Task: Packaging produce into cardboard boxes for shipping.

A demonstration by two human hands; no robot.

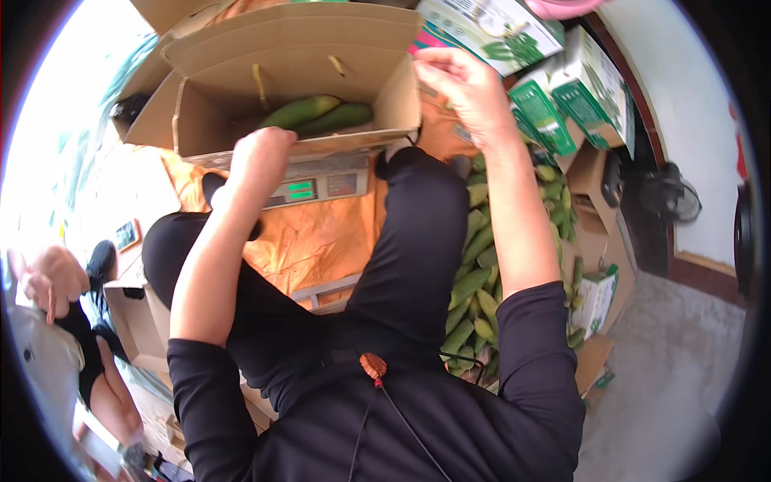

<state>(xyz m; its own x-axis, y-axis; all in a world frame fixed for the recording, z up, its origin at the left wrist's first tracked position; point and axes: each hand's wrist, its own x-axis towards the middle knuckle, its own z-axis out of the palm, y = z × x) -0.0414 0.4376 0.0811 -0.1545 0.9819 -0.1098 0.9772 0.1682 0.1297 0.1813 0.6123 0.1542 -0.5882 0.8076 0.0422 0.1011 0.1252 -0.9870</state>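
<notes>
Sheeting is the biggest thing down here, a crinkled orange sheet (pixel 297 257) spread under the gear, I'd guess to keep the dirt off. Next is the heap of long green produce (pixel 475 289) just beside my right leg (pixel 418 217), probably put there so it's an easy reach. Then the brown cardboard box (pixel 297 87), far flap standing up; looks like it's sitting on the scale (pixel 344 185), though the platform's hidden. Panel faces me, which makes sense for reading it. As for hands, my right hand (pixel 472 92) is narrow, thumb and fingertips drawn together at the box's right edge; can't tell if there's cardboard pinched in there. My left hand (pixel 261 158) is curled over the near rim, holding the box, and I figure that grip helps steady it. Two green pieces (pixel 336 120) lie side by side inside, low down, so the walls should stop them rolling off. Smallest thing: the lit green display (pixel 301 191), visible just past my left wrist.
</notes>
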